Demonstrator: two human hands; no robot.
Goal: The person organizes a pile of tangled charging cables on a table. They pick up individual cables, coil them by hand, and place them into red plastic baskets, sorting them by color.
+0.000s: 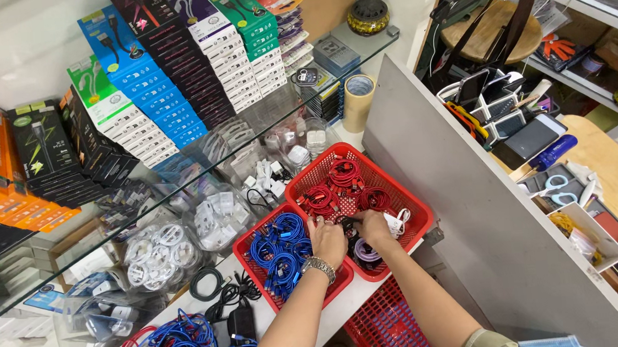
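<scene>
Head view: we sort coiled cables between two red baskets on the white surface (347, 305). Our left hand (327, 241), curled, rests at the blue-cable basket (245, 252) rim; whether it grips anything we cannot tell. At three o'clock, our right hand (374, 227) pinches dark cable (350, 228) in the red-cable basket (397, 189). Next likely calls for lifting one coil free

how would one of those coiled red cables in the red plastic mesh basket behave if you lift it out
The coiled red cables look thin and loosely wound, so one would probably sag and partly uncoil. They lie overlapping in the red plastic mesh basket, so a neighbour may snag and come along. Each is likely light; the right hand and left hand reach among similar coils.
</scene>
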